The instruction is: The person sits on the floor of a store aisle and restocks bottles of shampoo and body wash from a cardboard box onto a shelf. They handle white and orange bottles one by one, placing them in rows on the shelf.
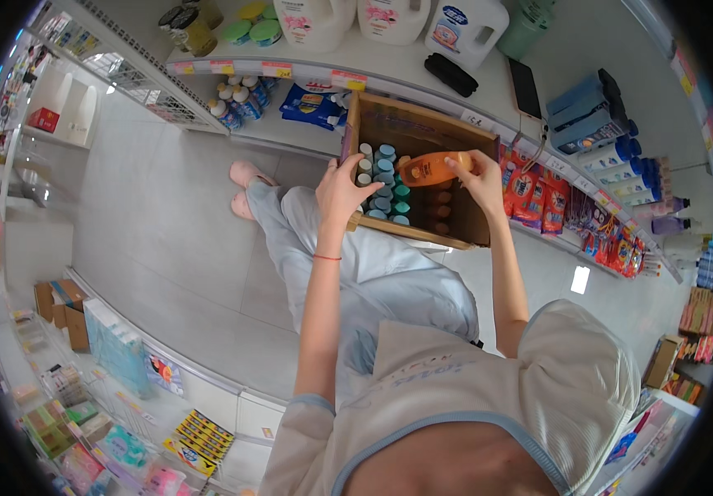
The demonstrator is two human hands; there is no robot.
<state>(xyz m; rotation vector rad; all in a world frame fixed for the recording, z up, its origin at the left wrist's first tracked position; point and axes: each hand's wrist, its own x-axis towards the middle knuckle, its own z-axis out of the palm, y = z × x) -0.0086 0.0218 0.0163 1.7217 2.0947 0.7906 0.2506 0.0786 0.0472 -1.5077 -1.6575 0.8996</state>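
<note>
A cardboard box (421, 237) stands before me at the shelf's front edge, with its top uncovered. Inside, bottles with light blue caps (384, 166), white caps (365, 150) and green caps (401, 193) stand upright in rows. Orange-brown bottles (437, 211) sit in the shadow to their right. My right hand (479, 183) grips one end of an orange plastic bottle (424, 170), held tilted nearly flat above the others. At the box's left rim is my left hand (343, 191), thumb and fingers spread beside the white caps. Whether it presses on the rim is hard to see.
Large white jugs (387, 22), a black pouch (450, 74) and a phone (524, 88) rest on the shelf above the box. Red detergent bags (527, 193) hang or stand to the right. Blue packs (310, 106) lie left of the box. Tiled floor (177, 217) stretches leftward.
</note>
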